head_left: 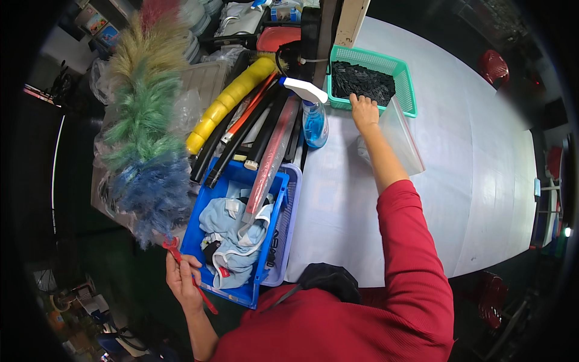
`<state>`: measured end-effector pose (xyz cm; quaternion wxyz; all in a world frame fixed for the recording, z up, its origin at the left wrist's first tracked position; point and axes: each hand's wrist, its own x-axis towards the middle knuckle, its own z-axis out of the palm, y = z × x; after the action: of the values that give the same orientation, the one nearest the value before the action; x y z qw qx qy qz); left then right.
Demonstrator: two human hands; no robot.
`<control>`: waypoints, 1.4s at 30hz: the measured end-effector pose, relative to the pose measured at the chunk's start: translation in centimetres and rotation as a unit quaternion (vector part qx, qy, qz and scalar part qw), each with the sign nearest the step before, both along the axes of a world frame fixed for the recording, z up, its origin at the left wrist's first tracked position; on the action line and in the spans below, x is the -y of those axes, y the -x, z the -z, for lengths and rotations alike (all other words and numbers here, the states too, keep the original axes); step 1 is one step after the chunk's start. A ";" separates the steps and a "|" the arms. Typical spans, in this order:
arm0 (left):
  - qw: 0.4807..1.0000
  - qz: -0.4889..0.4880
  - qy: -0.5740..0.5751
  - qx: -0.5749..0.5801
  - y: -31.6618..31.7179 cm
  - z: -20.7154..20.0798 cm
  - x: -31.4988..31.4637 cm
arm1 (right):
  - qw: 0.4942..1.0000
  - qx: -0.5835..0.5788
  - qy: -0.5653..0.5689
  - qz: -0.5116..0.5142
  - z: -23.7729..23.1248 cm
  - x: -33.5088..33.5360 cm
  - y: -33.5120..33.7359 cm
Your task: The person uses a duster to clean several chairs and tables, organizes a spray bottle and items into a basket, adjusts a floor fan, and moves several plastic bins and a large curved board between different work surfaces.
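Observation:
My left hand (185, 281) is wrapped round the red handle of a fluffy duster (145, 127). Its long head rises away from me, blue nearest the handle, then green, tan and pink. At the far side of the white table, my right hand (364, 112) has its fingers curled over the near rim of a green plastic basket (412, 99). Small black strips (362, 81) fill much of that basket. A clear zip bag (401, 140) stands beside my right forearm, which partly covers it.
A spray bottle (314, 123) with blue liquid stands left of the basket. Nearer me, a blue crate (192, 232) holds light blue cloths (235, 238), beside a lilac basket (292, 205). Dark tubes and a yellow roll (226, 105) lie beyond. The white table (470, 175) stretches right.

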<state>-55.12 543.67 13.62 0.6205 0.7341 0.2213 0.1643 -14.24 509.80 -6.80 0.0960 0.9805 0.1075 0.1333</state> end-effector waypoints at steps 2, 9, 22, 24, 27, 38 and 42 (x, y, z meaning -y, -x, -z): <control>1.000 0.001 -0.021 -0.004 -0.3 0.2 -0.5 | 0.999 0.031 0.019 -0.027 0.5 0.8 0.0; 0.999 0.003 -0.028 -0.032 0.6 0.1 -1.7 | 0.999 0.035 0.026 -0.031 0.0 2.1 0.6; 0.993 0.006 -0.096 -0.072 5.7 -0.4 -2.2 | 0.995 0.008 -0.074 0.064 -2.0 3.3 2.3; 0.991 0.001 -0.101 -0.083 6.9 -0.1 -2.3 | 0.972 -0.079 -0.220 -0.029 -4.7 -1.4 3.7; 0.988 0.039 -0.092 -0.118 7.5 -0.8 -2.4 | 0.901 -0.180 -0.394 -0.033 -6.9 -7.2 6.8; 0.962 0.190 0.017 -0.194 9.6 -4.5 -2.3 | 0.844 0.063 -0.530 0.045 -9.0 -4.9 9.9; 0.931 0.264 0.089 -0.235 8.0 -4.8 -0.5 | 0.802 0.088 -0.591 0.000 -14.5 -0.8 14.6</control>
<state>-63.07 544.15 18.37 0.6346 0.7255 0.1723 -0.2029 -28.84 510.63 7.74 -0.4927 0.8316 -0.0013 0.2564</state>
